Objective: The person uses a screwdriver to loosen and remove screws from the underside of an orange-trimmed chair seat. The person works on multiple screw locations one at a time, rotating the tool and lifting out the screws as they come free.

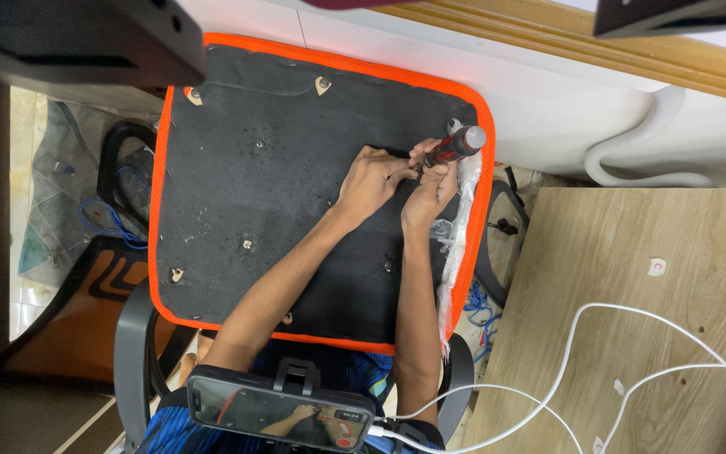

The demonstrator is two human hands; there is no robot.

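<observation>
Right hand [435,175] wrapped around red-and-black screwdriver [455,145], tip down on black seat underside [279,185]; left hand [369,178] pinching at the tip. Clear plastic wrap [457,244] along the orange-trimmed edge.

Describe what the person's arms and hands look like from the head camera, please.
Both forearms are bare from the elbows down, with no gloves, watch or rings visible on the left hand or right hand. Blue patterned clothing shows at the lower edge of the frame.

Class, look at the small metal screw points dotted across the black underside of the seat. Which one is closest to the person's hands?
The screw point just left of the left hand, near its wrist. The others, like the one lower left and the one below, sit farther away.
</observation>
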